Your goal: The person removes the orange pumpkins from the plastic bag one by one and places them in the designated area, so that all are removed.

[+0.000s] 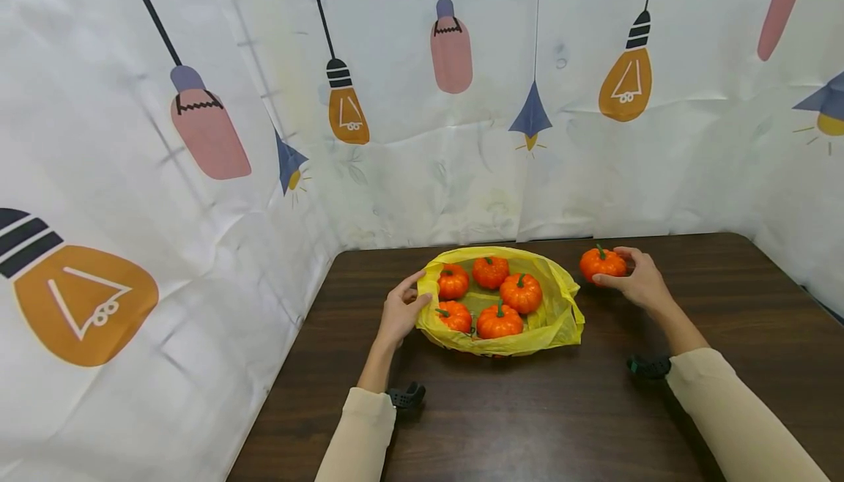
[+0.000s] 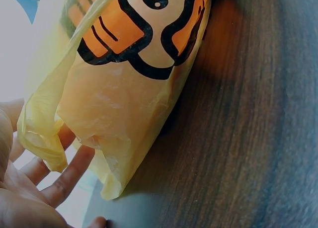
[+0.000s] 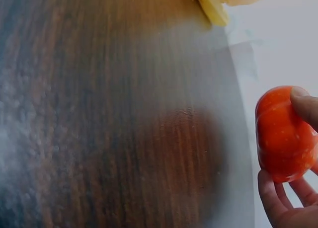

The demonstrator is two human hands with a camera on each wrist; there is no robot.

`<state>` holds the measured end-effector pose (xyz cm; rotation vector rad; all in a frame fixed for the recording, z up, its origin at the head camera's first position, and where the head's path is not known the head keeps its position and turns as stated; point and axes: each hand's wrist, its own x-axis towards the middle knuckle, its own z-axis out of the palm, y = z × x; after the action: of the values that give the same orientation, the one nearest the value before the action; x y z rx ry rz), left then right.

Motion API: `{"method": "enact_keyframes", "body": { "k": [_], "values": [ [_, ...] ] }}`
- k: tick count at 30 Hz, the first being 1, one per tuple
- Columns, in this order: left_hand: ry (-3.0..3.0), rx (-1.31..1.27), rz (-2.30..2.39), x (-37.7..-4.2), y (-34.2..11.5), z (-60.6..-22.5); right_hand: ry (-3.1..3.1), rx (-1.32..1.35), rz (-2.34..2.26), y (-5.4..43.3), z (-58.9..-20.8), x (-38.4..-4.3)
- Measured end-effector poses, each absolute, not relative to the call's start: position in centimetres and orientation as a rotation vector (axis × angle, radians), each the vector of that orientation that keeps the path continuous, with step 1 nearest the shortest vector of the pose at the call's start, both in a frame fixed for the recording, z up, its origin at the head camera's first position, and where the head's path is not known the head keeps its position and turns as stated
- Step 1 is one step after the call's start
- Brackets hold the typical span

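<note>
A yellow plastic bag lies open-mouthed on the table, with several small orange pumpkins inside. At the bag's left edge, my left hand grips the rim between thumb and fingers. The left wrist view shows the bag's printed side and fingers behind its loose edge. To the right of the bag, my right hand holds another small orange pumpkin with a green stem. Seen from the right wrist, this pumpkin sits between the thumb and the fingers, raised above the table.
The dark wood-grain table extends around the bag and toward me. A white wall covering printed with hanging lamps stands behind the table and along its left side. Black straps are on both wrists.
</note>
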<state>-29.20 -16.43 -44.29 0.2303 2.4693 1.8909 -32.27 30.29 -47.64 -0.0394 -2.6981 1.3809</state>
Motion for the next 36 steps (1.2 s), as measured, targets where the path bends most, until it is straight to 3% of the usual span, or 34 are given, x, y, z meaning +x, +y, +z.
{"method": "enact_keyframes", "body": {
  "k": [36],
  "values": [
    [2.485,0.238,1.874,-29.2,-16.5,-44.0,-2.744,-0.020,1.440,30.3,-48.9,-34.5]
  ]
}}
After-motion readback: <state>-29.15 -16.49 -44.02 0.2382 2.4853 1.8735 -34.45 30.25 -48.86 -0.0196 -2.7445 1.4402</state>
